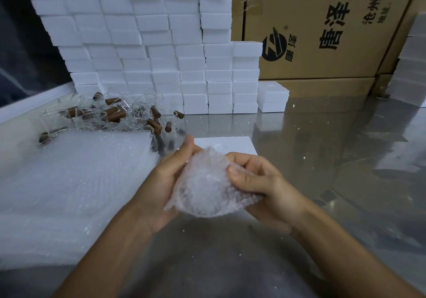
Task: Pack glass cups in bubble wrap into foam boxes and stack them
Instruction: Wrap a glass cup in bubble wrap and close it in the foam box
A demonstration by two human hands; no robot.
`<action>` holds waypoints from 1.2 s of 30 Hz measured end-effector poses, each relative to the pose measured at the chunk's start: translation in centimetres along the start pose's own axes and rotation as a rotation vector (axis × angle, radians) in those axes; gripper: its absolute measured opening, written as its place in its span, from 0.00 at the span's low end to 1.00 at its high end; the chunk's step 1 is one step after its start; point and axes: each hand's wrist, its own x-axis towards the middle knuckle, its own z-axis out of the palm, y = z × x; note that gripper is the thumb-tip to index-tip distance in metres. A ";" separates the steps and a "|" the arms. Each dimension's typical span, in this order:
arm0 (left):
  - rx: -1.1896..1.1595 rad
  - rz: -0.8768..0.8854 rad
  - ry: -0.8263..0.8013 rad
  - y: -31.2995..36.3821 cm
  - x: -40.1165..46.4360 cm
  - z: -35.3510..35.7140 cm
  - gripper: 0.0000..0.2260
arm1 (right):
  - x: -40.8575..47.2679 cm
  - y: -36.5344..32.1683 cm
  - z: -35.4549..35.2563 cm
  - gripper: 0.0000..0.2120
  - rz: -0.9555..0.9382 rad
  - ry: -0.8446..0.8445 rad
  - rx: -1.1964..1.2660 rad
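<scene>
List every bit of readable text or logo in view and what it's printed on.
"唐泽": large black print on the cardboard carton, rotated sideways.
"唐泽", smaller, beside the round black logo on that carton.
"沧州" begins a smaller line; the rest is blurred.
Foam boxes: no text.

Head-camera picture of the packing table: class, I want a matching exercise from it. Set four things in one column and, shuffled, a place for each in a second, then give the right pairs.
Things
1. bubble-wrap bundle
2. glass cups with brown handles
3. foam box wall
4. bubble-wrap sheets

Places
A. stacked high at the back of the table
B. lying flat at the near left
C. held between the left hand and the right hand
D. heaped loose in front of the foam stack, beyond the flat sheets

Pairs: 1-C, 2-D, 3-A, 4-B
</scene>
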 end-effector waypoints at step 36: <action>0.267 0.302 0.184 -1.1 0.5 -1.7 0.30 | 0.8 -0.7 -1.9 0.31 -0.151 0.336 0.089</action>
